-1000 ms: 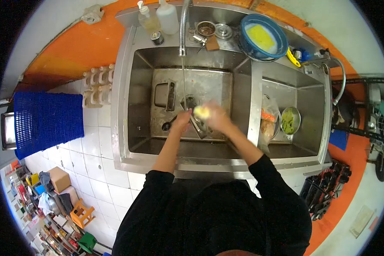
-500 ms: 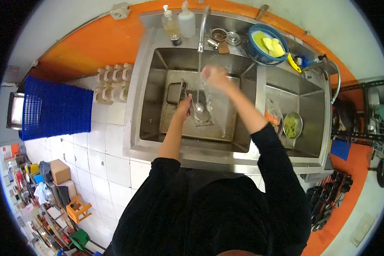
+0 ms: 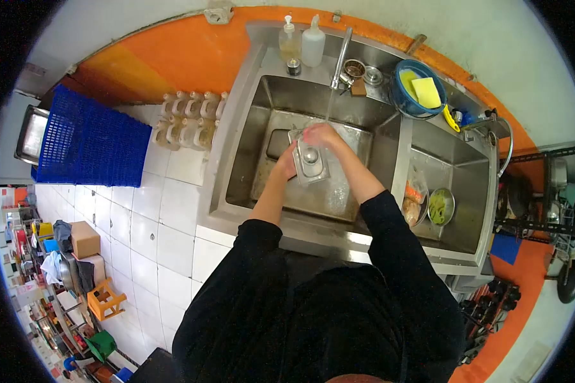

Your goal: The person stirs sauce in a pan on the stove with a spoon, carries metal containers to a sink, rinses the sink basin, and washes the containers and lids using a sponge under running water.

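Observation:
A small rectangular metal lid (image 3: 313,167) with a shiny round middle is tilted over the left sink basin. My left hand (image 3: 289,163) grips it along its left side, with some fingers hidden beneath. My right hand (image 3: 321,134) is bent over its upper edge, fingers curled against the metal and partly out of sight. Just above the right hand, water runs from the faucet (image 3: 342,59). Under both hands lies a large metal tray (image 3: 278,189) on the basin floor.
The right basin holds a bowl of green food (image 3: 439,207) and a bag with orange pieces (image 3: 415,191). Behind the sink stand soap bottles (image 3: 313,43) and a blue bucket (image 3: 397,96) with yellow sponges (image 3: 426,92). A blue crate (image 3: 89,140) is at left.
My right hand has come down from the stream onto the lid's upper edge. My left hand keeps its hold, and the lid is now turned more face-up. The view has shifted.

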The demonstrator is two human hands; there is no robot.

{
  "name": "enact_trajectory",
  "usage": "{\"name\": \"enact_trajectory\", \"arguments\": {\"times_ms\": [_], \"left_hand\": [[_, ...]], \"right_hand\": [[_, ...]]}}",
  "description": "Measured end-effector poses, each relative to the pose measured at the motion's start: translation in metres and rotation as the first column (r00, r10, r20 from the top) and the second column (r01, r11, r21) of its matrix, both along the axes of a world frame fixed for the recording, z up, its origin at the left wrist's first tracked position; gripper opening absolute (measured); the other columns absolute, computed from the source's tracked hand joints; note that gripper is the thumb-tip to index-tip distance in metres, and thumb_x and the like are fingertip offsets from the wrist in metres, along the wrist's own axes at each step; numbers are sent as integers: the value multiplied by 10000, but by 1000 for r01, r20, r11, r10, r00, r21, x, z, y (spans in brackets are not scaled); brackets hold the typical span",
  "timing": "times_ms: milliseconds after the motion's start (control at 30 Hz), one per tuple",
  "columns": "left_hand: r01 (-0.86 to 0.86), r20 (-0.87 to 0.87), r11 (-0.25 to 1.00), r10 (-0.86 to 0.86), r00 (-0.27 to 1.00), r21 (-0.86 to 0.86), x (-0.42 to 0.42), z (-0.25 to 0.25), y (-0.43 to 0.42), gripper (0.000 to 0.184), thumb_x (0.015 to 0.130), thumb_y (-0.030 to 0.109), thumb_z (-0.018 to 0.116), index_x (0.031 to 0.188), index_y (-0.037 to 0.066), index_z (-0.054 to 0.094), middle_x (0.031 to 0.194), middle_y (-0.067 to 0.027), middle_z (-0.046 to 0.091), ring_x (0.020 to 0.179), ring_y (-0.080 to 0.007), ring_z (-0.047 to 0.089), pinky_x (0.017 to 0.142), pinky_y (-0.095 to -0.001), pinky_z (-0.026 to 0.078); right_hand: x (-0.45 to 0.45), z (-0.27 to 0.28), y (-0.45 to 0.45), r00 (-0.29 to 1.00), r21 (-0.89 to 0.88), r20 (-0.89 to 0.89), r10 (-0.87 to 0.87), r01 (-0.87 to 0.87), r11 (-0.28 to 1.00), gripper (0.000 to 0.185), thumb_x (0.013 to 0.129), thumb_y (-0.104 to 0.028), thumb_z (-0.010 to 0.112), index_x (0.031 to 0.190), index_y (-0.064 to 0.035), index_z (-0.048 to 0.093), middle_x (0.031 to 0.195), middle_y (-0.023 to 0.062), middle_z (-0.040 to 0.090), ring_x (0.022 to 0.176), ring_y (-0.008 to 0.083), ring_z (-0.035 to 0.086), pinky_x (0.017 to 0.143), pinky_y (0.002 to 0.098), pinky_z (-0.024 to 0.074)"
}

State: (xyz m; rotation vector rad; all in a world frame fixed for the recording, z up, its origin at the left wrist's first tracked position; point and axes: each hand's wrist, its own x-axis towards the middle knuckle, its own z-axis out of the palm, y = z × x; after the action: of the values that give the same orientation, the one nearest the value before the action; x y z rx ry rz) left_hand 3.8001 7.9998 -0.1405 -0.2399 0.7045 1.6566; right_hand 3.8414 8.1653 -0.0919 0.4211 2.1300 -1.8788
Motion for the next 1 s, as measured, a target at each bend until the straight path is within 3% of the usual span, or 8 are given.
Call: {"name": "enact_trajectory", "arguments": {"times_ms": [33, 167, 333, 433, 533, 633, 767, 1000], "left_hand": [[21, -19, 999, -22, 1000, -36, -1, 3, 3, 453, 921, 412, 367, 1191, 66, 481, 1123, -82, 569, 1021, -224, 533, 888, -386, 417], [15, -50, 999, -17, 999, -34, 8, 36, 9, 408, 887, 363, 414, 1149, 64, 509, 1080, -84, 587, 979, -237, 553, 875, -386, 429], [38, 13, 997, -37, 999, -64, 6, 29, 8, 432, 795, 386, 442, 1071, 72, 551, 984, -91, 616, 885, -258, 582, 838, -398, 453], [110, 69, 984, -102, 992, -138, 5, 24, 4, 445, 777, 436, 446, 1003, 78, 584, 922, -93, 628, 840, -254, 587, 816, -390, 463], [7, 2, 992, -7, 1000, -126, 10, 27, 6, 380, 795, 386, 443, 953, 80, 603, 877, -93, 634, 798, -252, 587, 781, -367, 470], [-51, -95, 987, 37, 995, -153, 9, 4, 9, 323, 804, 306, 454, 953, 59, 600, 871, -92, 627, 759, -233, 581, 729, -353, 469], [-101, -528, 947, -80, 845, -305, 10, -33, 1, 261, 788, 194, 493, 930, -3, 589, 874, -87, 599, 827, -178, 530, 758, -296, 404], [-111, -564, 960, -56, 824, -256, 21, 20, 0, 214, 779, 57, 514, 971, 22, 602, 920, -44, 592, 851, -149, 502, 774, -281, 382]], "right_hand": [[5, 7, -3, 946, -401, 270, -181, 282, 872, 175, 796, -54, 535, 900, 68, 604, 834, 170, 636, 735, 254, 638, 667, 323, 532], [1, -5, 8, 987, 139, -83, -140, 150, 979, 197, 791, -56, 539, 924, 77, 597, 853, 182, 632, 750, 260, 636, 679, 344, 534], [2, 22, 2, 961, -136, 134, -240, 258, 957, 206, 774, -28, 508, 930, 67, 603, 840, 172, 634, 768, 231, 633, 672, 327, 529], [-1, 17, 3, 944, -46, -26, -328, 327, 944, 217, 753, -9, 492, 919, 40, 622, 820, 142, 643, 766, 214, 633, 675, 300, 520], [9, 35, -6, 961, -123, 184, -206, 231, 965, 186, 729, -44, 544, 871, 0, 656, 823, 105, 658, 745, 179, 631, 678, 274, 508], [5, 22, -9, 982, 514, -46, -184, 181, 839, 146, 709, -101, 600, 818, -46, 681, 820, 71, 669, 719, 143, 629, 668, 260, 499], [11, 28, -17, 988, 413, -41, -146, 150, 898, 137, 694, -151, 634, 794, -74, 689, 776, 74, 669, 696, 131, 629, 654, 260, 499], [15, 25, -29, 927, 421, -151, -343, 374, 826, 123, 723, -145, 628, 806, -76, 687, 719, 79, 663, 630, 163, 632, 620, 283, 504]]}}
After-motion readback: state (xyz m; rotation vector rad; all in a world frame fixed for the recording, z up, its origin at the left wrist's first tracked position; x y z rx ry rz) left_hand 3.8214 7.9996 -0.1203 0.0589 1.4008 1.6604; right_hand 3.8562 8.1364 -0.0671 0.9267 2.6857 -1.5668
